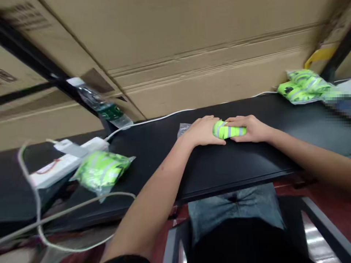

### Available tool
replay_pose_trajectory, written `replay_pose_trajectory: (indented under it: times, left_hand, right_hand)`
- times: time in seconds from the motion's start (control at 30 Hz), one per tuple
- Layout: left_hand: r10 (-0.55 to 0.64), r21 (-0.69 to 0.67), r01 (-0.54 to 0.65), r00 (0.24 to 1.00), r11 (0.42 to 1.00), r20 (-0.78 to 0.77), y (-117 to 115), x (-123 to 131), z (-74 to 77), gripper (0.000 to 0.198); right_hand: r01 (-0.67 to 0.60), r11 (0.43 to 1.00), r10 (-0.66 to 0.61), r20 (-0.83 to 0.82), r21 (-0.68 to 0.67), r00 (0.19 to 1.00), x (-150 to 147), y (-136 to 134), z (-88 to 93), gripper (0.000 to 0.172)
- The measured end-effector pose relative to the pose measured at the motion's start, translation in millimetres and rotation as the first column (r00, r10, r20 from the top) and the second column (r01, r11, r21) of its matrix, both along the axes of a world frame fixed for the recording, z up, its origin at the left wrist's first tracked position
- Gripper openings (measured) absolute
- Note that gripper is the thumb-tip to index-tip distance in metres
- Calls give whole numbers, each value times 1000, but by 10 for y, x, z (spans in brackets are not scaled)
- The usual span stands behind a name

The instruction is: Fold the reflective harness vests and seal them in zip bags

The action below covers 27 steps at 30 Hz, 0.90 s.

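Observation:
A rolled fluorescent yellow-green garment with grey reflective strips (229,130) lies on the black table top (219,170). My left hand (204,130) holds its left end and my right hand (249,128) holds its right end, both pressing it against the table. A crumpled clear plastic bag (183,129) sticks out from under my left hand. A sealed bag of the same fluorescent fabric (101,171) lies to the left, beyond my left forearm.
More bagged fluorescent garments (303,87) are piled at the far right of the table. A plastic water bottle (104,106) leans at the back left, near a white power strip (68,160) and white cables (153,118). Cardboard boxes (192,47) stand behind the table.

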<state>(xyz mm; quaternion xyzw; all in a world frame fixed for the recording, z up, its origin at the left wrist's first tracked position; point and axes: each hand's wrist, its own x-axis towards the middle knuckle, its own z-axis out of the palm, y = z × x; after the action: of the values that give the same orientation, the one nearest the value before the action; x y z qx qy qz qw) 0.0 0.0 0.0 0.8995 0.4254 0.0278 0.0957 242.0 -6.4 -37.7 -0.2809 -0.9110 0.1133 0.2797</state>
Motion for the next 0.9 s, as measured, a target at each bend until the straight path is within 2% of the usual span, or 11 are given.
replay_pose_trajectory:
  times: [0.13,0.23,0.33,0.43,0.5,0.6,0.67,0.73,0.9]
  left_hand:
    - [14,-66,-12,999,998,34,19,-21,-20,93]
    - [-26,-76,35,993,997,114,38,-34,-36,96]
    - [-48,-105,63,988,992,146,61,-65,-27,114]
    - [8,-169,11,994,986,112,78,-116,7,127]
    - [42,-193,-18,992,981,123,78,-142,33,117]
    - [44,-243,10,975,970,217,55,-144,71,80]
    - [46,-277,35,959,960,280,23,-123,99,60]
    - [53,-287,41,949,957,312,-16,-94,134,49]
    - [53,-264,26,957,964,286,-109,-8,211,29]
  right_hand:
    - [12,1000,-12,-31,-23,999,-35,28,-17,48]
    - [32,999,-32,-15,-25,999,-69,19,19,47]
    - [51,999,-52,-11,-15,999,-92,-14,75,47]
    - [76,992,-83,-69,-96,994,-93,-47,109,46]
    - [105,970,-135,-124,-219,983,-86,-56,114,47]
    - [102,920,-201,-233,-379,951,-66,-40,122,49]
    - [67,905,-210,-305,-420,929,-49,-18,141,49]
    - [45,893,-218,-344,-447,914,-33,-1,177,50]
    - [33,863,-203,-285,-505,937,-52,-21,282,48]
